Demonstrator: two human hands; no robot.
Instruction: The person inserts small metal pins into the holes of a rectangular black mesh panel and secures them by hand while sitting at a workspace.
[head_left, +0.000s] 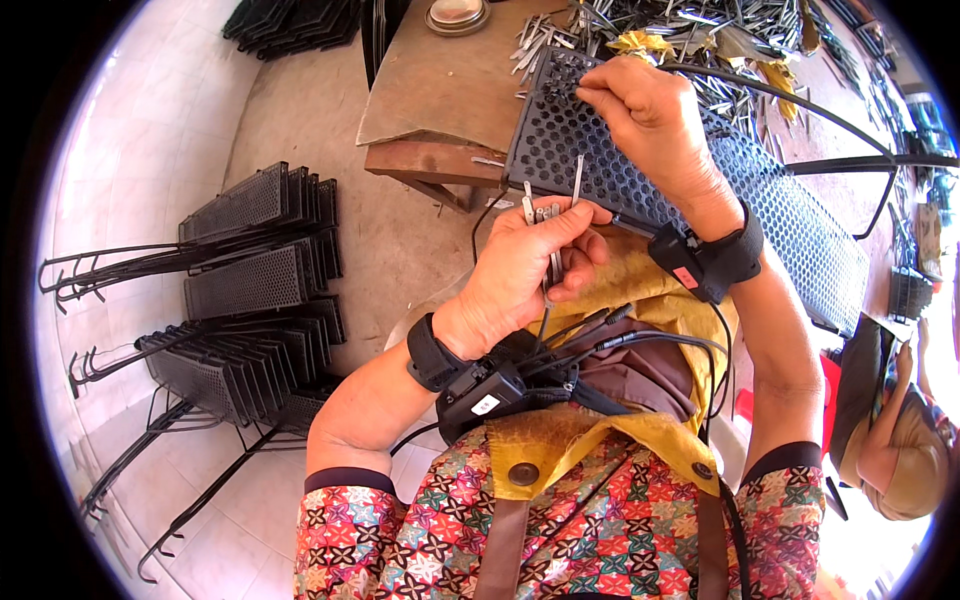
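Note:
A long black perforated metal panel (pixel 805 250) lies slanting in front of me, its far left end beside a wooden table. My left hand (pixel 515 265) is closed round a small bundle of thin silver-grey metal strips (pixel 555 262), just off the panel's near edge. One strip (pixel 578 178) stands up above the others. Over the panel's far left end, my right hand (pixel 645 115) is held in a pinch, fingertips close to the holes. Whatever it may hold is too small to make out.
A heap of loose metal strips (pixel 715 85) with yellow cloth lies beyond the panel. Black bars (pixel 850 162) jut out to its right. The wooden table (pixel 430 85) bears a round dish (pixel 457 14). Stacked black panels (pixel 235 290) stand at left. Another person (pixel 905 440) is at right.

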